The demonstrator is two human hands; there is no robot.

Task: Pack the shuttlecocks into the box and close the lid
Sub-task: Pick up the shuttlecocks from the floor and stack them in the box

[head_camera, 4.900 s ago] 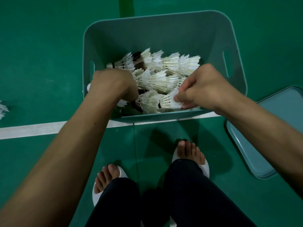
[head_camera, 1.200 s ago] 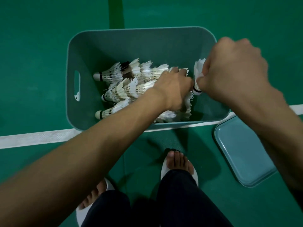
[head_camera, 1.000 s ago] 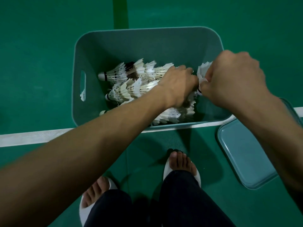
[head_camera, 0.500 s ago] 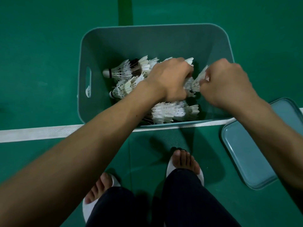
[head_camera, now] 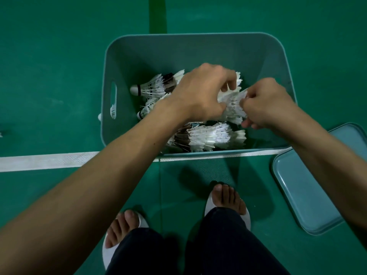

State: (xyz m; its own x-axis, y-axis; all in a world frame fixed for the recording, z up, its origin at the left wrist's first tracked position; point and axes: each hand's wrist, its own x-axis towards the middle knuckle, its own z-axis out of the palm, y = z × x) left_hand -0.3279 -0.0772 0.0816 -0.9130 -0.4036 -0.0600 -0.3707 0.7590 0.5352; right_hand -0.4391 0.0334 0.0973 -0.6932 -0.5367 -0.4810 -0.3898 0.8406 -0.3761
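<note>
shuttlecocks (head_camera: pixel 208 136) sideways, corks (head_camera: pixel 135 89) leftward

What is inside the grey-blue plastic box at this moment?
Inside the grey-blue plastic box lie white feather shuttlecocks, on their sides in nested rows. The left hand and the right hand grip one row. Whatever lies beneath the hands is covered.

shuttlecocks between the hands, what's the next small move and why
Probably lower the bunch into the box next to the row at its near wall, then let go. The left hand and right hand both grip the bunch inside the box, and the lid lies off beside it, so packing looks unfinished.
</note>
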